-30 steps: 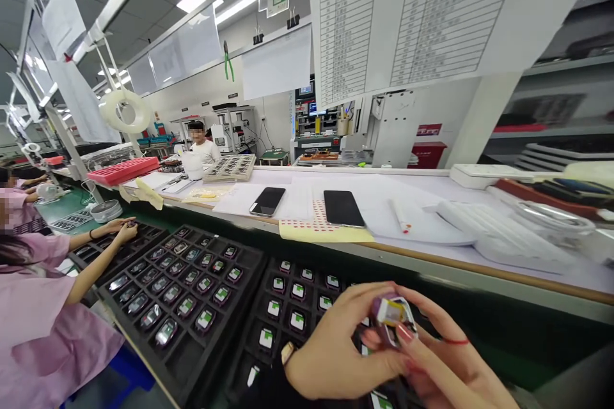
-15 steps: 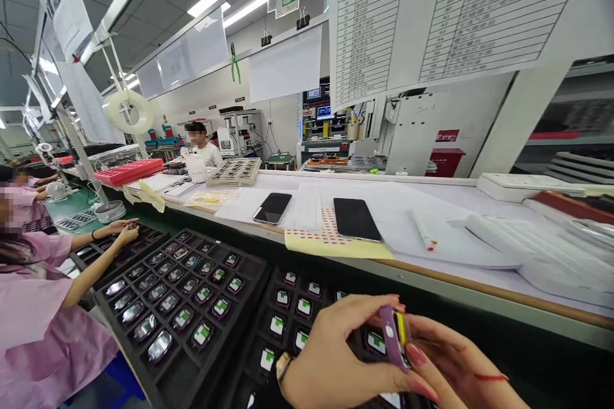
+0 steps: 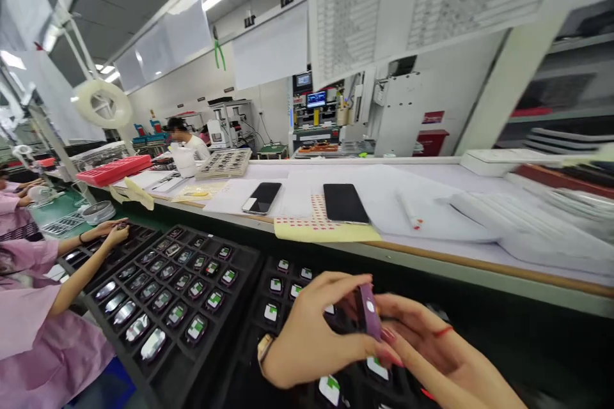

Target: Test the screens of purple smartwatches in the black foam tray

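Note:
My left hand [image 3: 316, 335] pinches a purple watch case [image 3: 369, 310] between thumb and fingertips, holding it on edge with an oval pale mark on its side facing me. From the right, my right hand [image 3: 432, 339] closes in on the same watch case, its fingertips at the lower end. The far face of the case is hidden by my fingers. Under both hands is a black compartment tray [image 3: 240, 358] with several watch cases bearing white and green labels, such as the labelled watch case [image 3: 329, 388].
Left of it stands another black tray [image 3: 167, 370] full of watch cases. A co-worker in a pink sleeve [image 3: 29, 326] handles small parts at far left. On the shelf ahead lie a phone [image 3: 263, 198], a black tablet [image 3: 346, 202], a yellow sheet [image 3: 326, 231] and a red tray [image 3: 115, 169].
My hands have moved slightly left and up with the watch case, which has turned so that the yellow piece behind it no longer shows. The camera view has shifted too.

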`<state>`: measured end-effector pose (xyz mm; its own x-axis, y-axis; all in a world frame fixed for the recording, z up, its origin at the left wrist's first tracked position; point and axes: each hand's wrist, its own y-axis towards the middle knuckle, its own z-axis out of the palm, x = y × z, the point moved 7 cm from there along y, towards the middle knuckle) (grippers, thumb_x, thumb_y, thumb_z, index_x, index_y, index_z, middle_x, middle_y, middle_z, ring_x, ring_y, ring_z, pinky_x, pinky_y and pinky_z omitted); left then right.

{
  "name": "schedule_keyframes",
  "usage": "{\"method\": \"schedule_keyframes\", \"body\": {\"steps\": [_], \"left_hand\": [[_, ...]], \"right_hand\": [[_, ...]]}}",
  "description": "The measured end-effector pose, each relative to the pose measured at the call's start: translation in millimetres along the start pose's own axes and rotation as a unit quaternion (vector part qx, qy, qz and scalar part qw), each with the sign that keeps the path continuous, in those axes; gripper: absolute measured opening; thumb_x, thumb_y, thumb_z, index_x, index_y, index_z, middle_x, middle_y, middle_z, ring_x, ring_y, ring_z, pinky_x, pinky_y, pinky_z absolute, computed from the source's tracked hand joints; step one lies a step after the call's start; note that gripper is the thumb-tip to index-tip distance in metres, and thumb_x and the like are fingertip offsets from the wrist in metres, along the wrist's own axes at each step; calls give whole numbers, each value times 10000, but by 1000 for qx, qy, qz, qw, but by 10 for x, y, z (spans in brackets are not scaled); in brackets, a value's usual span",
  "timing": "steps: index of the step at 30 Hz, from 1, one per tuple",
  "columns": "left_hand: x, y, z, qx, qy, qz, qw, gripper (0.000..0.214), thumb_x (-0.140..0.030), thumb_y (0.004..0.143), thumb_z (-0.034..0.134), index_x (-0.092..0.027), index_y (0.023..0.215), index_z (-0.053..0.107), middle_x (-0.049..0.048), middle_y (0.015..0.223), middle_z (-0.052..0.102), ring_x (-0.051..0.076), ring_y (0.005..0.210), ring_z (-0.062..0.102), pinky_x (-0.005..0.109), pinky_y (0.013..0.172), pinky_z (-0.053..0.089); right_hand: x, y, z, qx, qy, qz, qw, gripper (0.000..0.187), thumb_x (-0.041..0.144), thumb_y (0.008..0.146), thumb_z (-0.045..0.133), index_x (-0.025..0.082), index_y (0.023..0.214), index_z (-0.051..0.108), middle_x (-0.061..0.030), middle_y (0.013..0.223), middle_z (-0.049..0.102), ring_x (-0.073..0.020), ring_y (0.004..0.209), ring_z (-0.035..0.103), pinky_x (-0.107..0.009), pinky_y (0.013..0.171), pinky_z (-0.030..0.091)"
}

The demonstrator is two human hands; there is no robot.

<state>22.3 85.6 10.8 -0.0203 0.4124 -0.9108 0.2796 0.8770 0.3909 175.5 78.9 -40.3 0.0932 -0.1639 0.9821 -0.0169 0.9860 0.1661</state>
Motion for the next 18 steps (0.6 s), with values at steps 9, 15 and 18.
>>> {"method": "schedule_keyframes", "body": {"steps": [9,15,18], "left_hand": [[166,34,86,90,-197,-100,971,706,-494,688,887,-277,1320,660,112,1265,641,181,967,643,273,852,567],[125,-1,139,152,-243,-137,948,678,-461,659,915,-286,1275,693,104,1225,672,188,1057,630,247,903,542],[112,-23,157,159,-253,-153,942,713,-456,606,940,-280,1256,707,95,1151,676,145,907,634,218,811,549]], "right_hand": [[282,-75,81,-21,71,14,997,479,595,687,902,173,848,743,-75,760,700,-198,677,673,-256,645,607],[377,-137,36,-11,38,-19,999,386,547,782,851,182,897,797,-83,781,709,-194,653,660,-266,644,611],[413,-171,36,-31,48,-72,996,263,472,806,852,214,831,807,-67,765,702,-178,615,653,-237,589,603]]}}
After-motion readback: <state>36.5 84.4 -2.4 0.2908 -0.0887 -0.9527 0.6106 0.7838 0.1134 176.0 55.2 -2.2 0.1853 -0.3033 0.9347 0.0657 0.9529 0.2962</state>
